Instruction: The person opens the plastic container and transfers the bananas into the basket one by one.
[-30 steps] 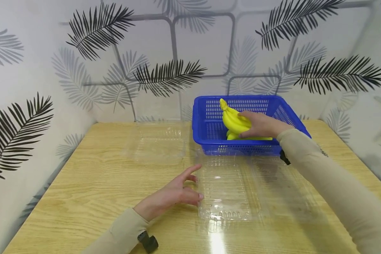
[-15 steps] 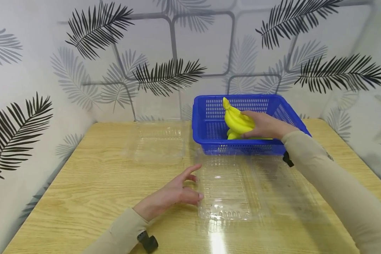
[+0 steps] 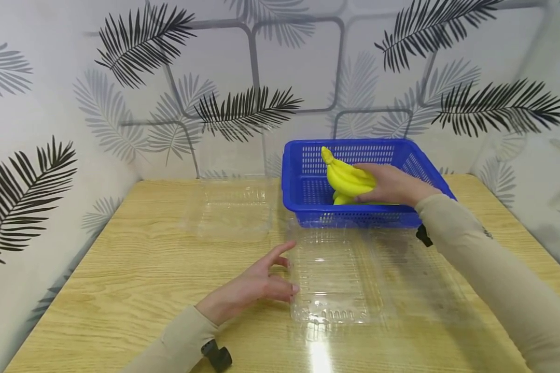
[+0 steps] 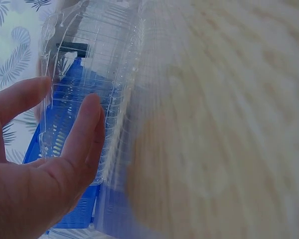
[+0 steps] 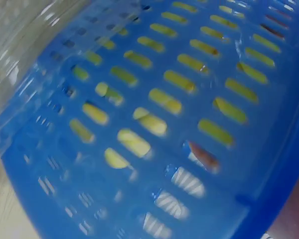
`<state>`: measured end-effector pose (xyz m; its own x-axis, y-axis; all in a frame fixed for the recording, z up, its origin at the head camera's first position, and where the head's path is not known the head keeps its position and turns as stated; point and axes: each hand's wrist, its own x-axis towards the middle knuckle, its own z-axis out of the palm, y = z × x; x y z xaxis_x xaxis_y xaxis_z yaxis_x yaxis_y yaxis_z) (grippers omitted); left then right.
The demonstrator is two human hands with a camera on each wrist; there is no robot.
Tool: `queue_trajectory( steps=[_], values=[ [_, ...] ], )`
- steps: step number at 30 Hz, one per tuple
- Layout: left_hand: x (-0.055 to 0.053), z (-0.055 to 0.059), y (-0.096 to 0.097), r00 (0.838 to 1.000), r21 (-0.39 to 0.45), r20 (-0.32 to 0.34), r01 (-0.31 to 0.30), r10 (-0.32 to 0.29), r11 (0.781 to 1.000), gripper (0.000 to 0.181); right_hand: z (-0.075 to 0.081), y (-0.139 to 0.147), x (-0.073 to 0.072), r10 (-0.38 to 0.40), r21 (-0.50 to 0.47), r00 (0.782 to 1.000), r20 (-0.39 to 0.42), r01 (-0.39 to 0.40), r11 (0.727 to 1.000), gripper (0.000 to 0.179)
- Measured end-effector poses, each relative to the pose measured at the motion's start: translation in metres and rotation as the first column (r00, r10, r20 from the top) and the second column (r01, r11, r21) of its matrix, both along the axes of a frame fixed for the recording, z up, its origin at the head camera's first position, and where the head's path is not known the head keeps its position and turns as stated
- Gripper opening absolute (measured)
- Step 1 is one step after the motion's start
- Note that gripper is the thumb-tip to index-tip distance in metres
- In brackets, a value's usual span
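My right hand [image 3: 387, 184] grips a bunch of yellow bananas [image 3: 347, 176] inside the blue slotted basket [image 3: 291, 202]. The stem end points up and to the left, and more yellow shows beneath the bunch. From the right wrist, the basket wall [image 5: 154, 79] fills most of the view, with yellow visible through its slots. In front of the basket lies a clear plastic clamshell container [image 3: 329, 269], opened out. My left hand [image 3: 256, 285] is at its left side with thumb and fingers extended. In the left wrist view, fingertips are against or very near the clear container [image 4: 89, 45].
A second clear plastic container [image 3: 235, 207] sits at the back left, its lid raised by the wall. The clear flap [image 3: 420, 274] of the front container lies under my right forearm. A patterned wall [image 3: 233, 67] closes off the wooden table [image 3: 144, 274] behind.
My right hand has shifted slightly right on the bananas. The bunch's stem end rose and moved right, then dipped back left. My left hand and the containers have stayed still.
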<state>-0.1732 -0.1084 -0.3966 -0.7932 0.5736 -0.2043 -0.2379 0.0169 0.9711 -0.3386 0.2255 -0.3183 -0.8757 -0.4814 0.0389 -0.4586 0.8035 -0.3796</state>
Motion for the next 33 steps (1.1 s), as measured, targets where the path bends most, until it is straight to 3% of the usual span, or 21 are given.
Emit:
queue_trajectory(
  steps=[5,15,33],
  values=[
    [-0.001,0.0,-0.002,1.0,0.005,-0.001,0.0,0.0,1.0,0.092,-0.003,-0.013,-0.007,0.018,-0.042,0.999,-0.036,-0.019,0.999,0.077],
    [-0.002,0.002,-0.004,1.0,0.01,-0.008,0.009,-0.008,1.0,0.094,-0.003,-0.039,-0.015,0.029,-0.028,0.998,-0.062,-0.031,0.999,0.078],
    [-0.001,-0.001,0.0,1.0,-0.003,-0.001,-0.007,0.007,1.0,0.093,-0.02,-0.061,-0.024,0.053,0.047,0.998,-0.019,-0.052,0.998,0.078]
  ],
)
